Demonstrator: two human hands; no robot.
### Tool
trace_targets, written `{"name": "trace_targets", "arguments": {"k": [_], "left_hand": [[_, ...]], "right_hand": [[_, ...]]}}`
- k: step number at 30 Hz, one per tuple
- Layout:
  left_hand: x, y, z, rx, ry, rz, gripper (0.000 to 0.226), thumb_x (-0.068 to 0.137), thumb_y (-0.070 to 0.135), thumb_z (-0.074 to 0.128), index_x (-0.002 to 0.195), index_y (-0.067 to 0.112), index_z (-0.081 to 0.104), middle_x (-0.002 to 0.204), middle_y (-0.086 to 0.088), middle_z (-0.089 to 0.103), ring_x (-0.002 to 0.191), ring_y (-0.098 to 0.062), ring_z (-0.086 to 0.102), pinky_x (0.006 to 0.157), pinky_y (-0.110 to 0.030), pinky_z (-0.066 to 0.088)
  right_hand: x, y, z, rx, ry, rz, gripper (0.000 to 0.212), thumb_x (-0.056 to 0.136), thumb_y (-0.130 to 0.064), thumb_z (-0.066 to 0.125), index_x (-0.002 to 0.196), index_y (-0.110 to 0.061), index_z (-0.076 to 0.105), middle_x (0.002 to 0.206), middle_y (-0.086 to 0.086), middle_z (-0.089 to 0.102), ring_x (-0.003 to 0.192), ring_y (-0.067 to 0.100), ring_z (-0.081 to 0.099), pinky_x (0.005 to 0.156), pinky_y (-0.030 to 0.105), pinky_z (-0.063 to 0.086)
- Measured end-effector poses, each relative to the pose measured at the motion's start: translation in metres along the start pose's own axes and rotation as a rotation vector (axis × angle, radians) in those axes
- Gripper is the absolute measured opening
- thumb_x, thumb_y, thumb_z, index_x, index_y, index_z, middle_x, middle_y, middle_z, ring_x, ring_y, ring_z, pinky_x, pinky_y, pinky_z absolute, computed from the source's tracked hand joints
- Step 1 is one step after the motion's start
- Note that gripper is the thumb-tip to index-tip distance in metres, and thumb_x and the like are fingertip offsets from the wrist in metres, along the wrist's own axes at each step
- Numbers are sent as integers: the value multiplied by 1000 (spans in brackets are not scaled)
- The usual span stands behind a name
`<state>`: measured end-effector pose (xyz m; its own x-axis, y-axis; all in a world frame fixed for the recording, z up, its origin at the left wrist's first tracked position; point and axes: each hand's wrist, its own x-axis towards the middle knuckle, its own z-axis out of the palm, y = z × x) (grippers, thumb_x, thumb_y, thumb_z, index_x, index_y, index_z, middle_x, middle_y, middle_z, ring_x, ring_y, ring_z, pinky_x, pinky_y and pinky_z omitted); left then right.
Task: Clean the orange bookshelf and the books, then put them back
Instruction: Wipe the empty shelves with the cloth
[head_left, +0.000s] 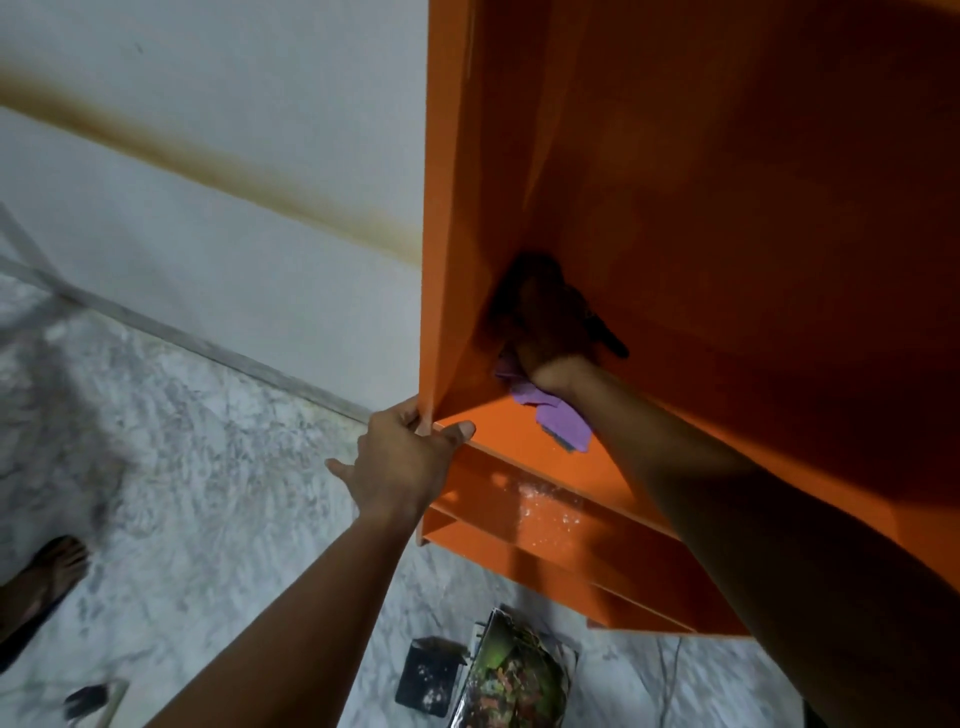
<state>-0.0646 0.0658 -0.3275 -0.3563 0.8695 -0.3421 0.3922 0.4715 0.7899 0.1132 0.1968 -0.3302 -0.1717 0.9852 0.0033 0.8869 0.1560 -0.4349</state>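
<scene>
Gripping bookshelf (727, 208) edge, left hand (400, 460) fingers (457, 431); right hand (545, 332) clutches purple cloth (553, 415) inside corner; books (514, 675) on floor (208, 467).

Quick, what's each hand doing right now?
Left hand: grips the orange bookshelf at its side edge.
Right hand: holds the purple cloth inside the shelf.

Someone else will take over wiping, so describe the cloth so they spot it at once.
Find the orange bookshelf by the white wall. In its left inner corner, on a shelf board, the right hand holds the cloth. It is the only purple thing there, crumpled against all the flat orange.
</scene>
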Motion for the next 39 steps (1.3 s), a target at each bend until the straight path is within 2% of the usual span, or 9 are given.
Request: {"name": "trace_targets", "arguments": {"k": [3, 7, 11, 14, 20, 27, 33, 36, 39], "left_hand": [[1, 1, -4, 32, -30, -9, 44, 81, 58, 75, 118, 34, 71, 122, 4, 72, 132, -31, 54, 118, -67, -7], [9, 6, -14, 82, -103, -4, 31, 81, 59, 74, 97, 32, 75, 113, 1, 74, 129, -31, 55, 118, -66, -9], [21, 3, -21, 161, -200, 111, 19, 85, 54, 73, 80, 36, 70, 111, 2, 73, 127, -32, 56, 116, -70, 2], [29, -17, -28, 363, -258, 341, 33, 87, 55, 70, 119, 44, 67, 129, 5, 69, 131, -29, 55, 114, -70, 18], [14, -40, -35, 273, -280, 537, 68, 91, 31, 72, 152, 38, 41, 136, -4, 65, 118, -31, 65, 95, -48, 54], [15, -69, -39, 186, -341, 600, 80, 82, 22, 50, 157, 39, 29, 133, -7, 66, 71, -20, 61, 74, -46, 61], [37, -87, -52, 128, -284, 709, 75, 70, 11, 43, 142, 27, 57, 133, -16, 65, 121, -36, 62, 96, -53, 53], [35, -91, -47, 162, -192, 788, 80, 72, -12, 49, 144, 23, 56, 139, -16, 61, 131, -38, 54, 100, -53, 51], [17, -99, -24, 311, 17, 1011, 78, 77, -2, 45, 153, 16, 42, 159, -11, 40, 150, -36, 29, 114, -61, 34]], "right_hand": [[-25, -5, 10, -93, 37, -162, 42, 98, -27, 51, 135, -7, 55, 145, 24, 48, 132, 41, 45, 110, 54, 39], [-77, -17, 19, -290, 76, -458, 35, 90, -29, 43, 98, -6, 68, 86, 20, 62, 73, 39, 62, 60, 39, 45], [-113, -36, 29, -215, 117, -500, 21, 101, -26, 37, 109, -13, 52, 100, 10, 55, 90, 31, 52, 87, 44, 43], [-131, -41, 39, -86, 190, -550, 23, 108, -20, 29, 117, -10, 48, 114, 21, 65, 112, 32, 47, 110, 33, 34], [-193, 6, 44, -249, 237, -451, 37, 78, -5, 66, 113, -15, 55, 115, 14, 66, 107, 36, 61, 93, 47, 48], [-166, -54, 61, -169, 446, -164, 49, 86, -17, 45, 128, 2, 63, 129, 21, 62, 123, 30, 51, 106, 41, 39], [-128, -98, 106, -327, 598, -215, 21, 83, -16, 60, 103, -12, 64, 105, 14, 64, 106, 32, 57, 86, 42, 42], [-126, -80, 107, -430, 613, -315, 22, 86, -14, 66, 107, -17, 59, 109, 13, 65, 108, 33, 60, 84, 44, 43], [-137, -48, 101, -530, 589, -416, 28, 89, -21, 68, 117, -21, 65, 126, 13, 65, 121, 35, 58, 93, 48, 41]]}}
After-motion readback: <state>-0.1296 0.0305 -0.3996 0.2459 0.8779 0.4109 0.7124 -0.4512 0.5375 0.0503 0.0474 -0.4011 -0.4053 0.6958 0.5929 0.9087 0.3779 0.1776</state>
